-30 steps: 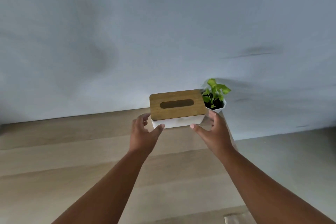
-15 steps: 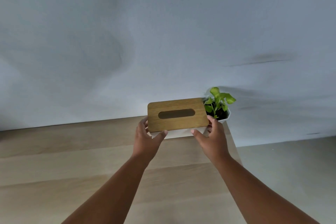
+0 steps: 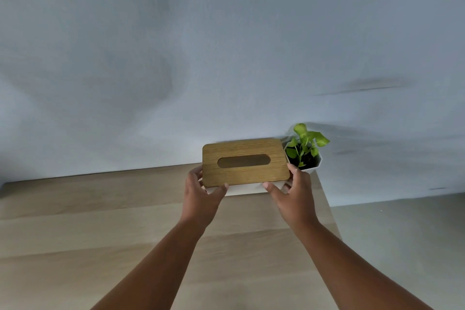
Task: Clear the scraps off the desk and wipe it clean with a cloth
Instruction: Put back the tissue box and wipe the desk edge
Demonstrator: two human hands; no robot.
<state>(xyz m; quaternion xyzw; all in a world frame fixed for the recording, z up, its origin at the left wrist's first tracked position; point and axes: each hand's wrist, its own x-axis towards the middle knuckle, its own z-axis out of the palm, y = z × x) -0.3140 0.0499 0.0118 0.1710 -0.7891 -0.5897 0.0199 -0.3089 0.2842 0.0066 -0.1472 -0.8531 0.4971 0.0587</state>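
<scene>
Pale wooden desk fills the lower part of the view, boards running left to right; its right edge drops off to a grey floor; two bare forearms reach forward over the boards from the near edge.

Left hand grips the left end of a tissue box; thumb hooked on the near face just under the lid, fingers curled round the left side, their tips hidden behind the box.

Right hand grips the right end in mirror fashion; thumb on the near white face, fingers wrapped round the right corner.

Box sits between the two hands, at the far right part of the desk; brown wood-grain lid with a dark oval slot at its centre; white body showing only as a thin strip below the lid's near edge, between the thumbs. Lid tilts toward the camera; whether the base touches the desk or is lifted off it, cannot tell.

Small potted plant just beside the box at its far right corner; green leaves, dark soil, white faceted pot; stands at the desk's back right corner, close to the right fingers.

Plain blue-grey wall behind all, with soft shadows and a dark streak at right.
</scene>
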